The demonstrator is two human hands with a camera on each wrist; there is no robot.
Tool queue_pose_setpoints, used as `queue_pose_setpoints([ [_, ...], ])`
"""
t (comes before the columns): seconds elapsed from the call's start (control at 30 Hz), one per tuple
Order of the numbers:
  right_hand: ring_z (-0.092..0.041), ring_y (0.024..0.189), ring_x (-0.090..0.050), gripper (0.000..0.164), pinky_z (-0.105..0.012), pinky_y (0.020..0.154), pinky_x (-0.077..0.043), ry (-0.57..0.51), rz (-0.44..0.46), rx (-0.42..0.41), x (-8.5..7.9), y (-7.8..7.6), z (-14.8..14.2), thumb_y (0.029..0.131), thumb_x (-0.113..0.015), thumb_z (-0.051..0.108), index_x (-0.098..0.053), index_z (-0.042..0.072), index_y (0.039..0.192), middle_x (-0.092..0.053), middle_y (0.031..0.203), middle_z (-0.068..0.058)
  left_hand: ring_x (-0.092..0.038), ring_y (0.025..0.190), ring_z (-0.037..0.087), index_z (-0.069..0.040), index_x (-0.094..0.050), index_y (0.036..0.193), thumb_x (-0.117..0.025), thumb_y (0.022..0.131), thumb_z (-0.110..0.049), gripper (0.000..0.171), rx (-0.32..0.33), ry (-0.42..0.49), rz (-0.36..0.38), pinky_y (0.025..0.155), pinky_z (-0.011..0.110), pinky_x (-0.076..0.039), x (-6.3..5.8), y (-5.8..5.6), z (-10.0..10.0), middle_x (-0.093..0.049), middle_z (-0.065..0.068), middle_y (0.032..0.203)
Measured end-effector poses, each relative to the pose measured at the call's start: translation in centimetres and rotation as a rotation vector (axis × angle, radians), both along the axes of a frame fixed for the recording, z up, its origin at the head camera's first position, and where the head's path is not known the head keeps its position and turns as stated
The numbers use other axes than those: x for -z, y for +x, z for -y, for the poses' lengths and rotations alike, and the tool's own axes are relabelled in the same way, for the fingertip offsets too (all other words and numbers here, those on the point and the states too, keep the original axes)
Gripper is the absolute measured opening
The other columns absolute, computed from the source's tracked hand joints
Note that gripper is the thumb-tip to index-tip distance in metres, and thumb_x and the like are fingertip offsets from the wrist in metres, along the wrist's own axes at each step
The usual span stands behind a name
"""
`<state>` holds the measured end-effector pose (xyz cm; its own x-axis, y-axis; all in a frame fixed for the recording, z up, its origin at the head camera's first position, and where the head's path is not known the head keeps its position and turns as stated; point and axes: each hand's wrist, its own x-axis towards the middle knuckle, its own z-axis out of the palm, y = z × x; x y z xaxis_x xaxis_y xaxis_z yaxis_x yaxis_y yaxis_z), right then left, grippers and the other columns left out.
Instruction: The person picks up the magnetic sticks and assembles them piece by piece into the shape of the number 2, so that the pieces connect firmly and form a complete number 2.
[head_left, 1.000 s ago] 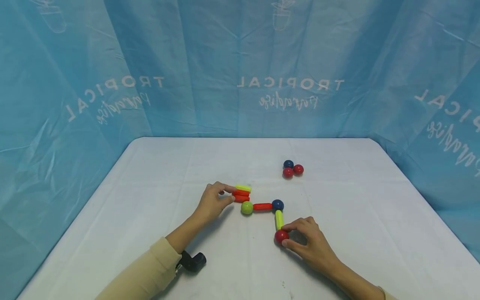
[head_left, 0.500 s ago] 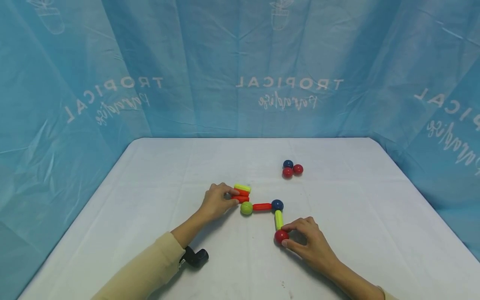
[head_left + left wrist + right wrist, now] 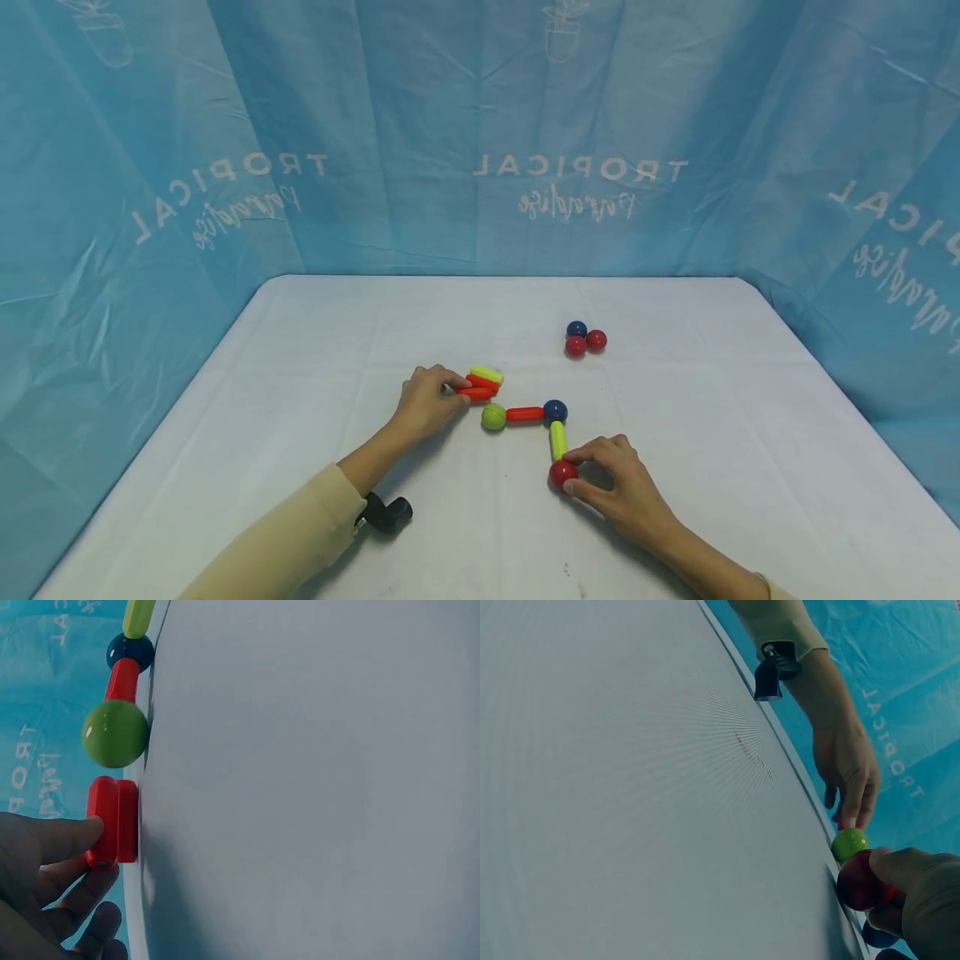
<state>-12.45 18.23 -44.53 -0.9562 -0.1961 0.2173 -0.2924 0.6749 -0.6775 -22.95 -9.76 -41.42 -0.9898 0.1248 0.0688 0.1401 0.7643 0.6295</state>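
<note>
My left hand [image 3: 429, 406] pinches a red rod [image 3: 475, 394] between thumb and fingertips. Right behind that rod lie a second red rod [image 3: 483, 383] and a yellow-green rod [image 3: 487, 374]. On the table, a green ball [image 3: 493, 417], a red rod [image 3: 525, 414], a blue ball [image 3: 555, 411] and a yellow-green rod [image 3: 558, 440] form a bent chain that ends at a red ball [image 3: 562, 473]. With thumb and forefinger my right hand [image 3: 622, 487] grips this red ball. The left wrist view shows the pinched rod [image 3: 103, 817] close to the green ball [image 3: 115, 733].
Farther back on the white table [image 3: 675, 400] a blue ball [image 3: 577, 330] and two red balls [image 3: 597, 339] sit together. A black wrist device [image 3: 390, 515] shows under the left sleeve. A blue printed curtain [image 3: 420, 225] hangs behind the table.
My left hand has drawn the front red rod slightly to the left, and the second red rod now lies at a slant. My right hand stays on the red ball.
</note>
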Motion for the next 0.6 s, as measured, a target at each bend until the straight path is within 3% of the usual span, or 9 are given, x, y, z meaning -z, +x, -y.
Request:
queue_pose_setpoints([
  [0.2,-0.005,0.094,-0.043,0.035,-0.028,0.081,-0.041,-0.008,-0.005,-0.008,-0.1,0.0,0.0,0.072,-0.081,0.021,-0.067,0.033,0.101,-0.06,0.095,0.026,-0.051,0.096,0.021,-0.016,-0.073,0.102,-0.07,0.082,-0.014,0.02,-0.039,0.132,0.049,0.071,0.027,-0.04,-0.8,1.2,0.8,-0.064,0.002,0.098],
  [0.47,-0.004,0.095,-0.043,0.035,-0.028,0.081,-0.042,-0.012,0.019,-0.015,-0.3,0.0,-0.1,0.072,-0.08,0.021,-0.067,0.033,0.102,-0.06,0.096,0.025,-0.049,0.093,0.019,-0.018,-0.072,0.101,-0.069,0.083,-0.013,0.019,0.002,0.282,0.132,0.062,0.026,-0.044,-1.4,4.1,0.3,-0.063,0.0,0.097],
  [0.6,-0.005,0.095,-0.043,0.035,-0.028,0.082,-0.042,-0.006,0.049,-0.009,-0.3,-0.1,-0.1,0.072,-0.08,0.022,-0.067,0.034,0.102,-0.06,0.096,0.025,-0.049,0.091,0.018,-0.017,-0.073,0.099,-0.07,0.082,-0.012,0.018,0.044,0.302,0.142,0.062,0.027,-0.043,-1.1,5.5,-0.5,-0.063,0.0,0.095],
])
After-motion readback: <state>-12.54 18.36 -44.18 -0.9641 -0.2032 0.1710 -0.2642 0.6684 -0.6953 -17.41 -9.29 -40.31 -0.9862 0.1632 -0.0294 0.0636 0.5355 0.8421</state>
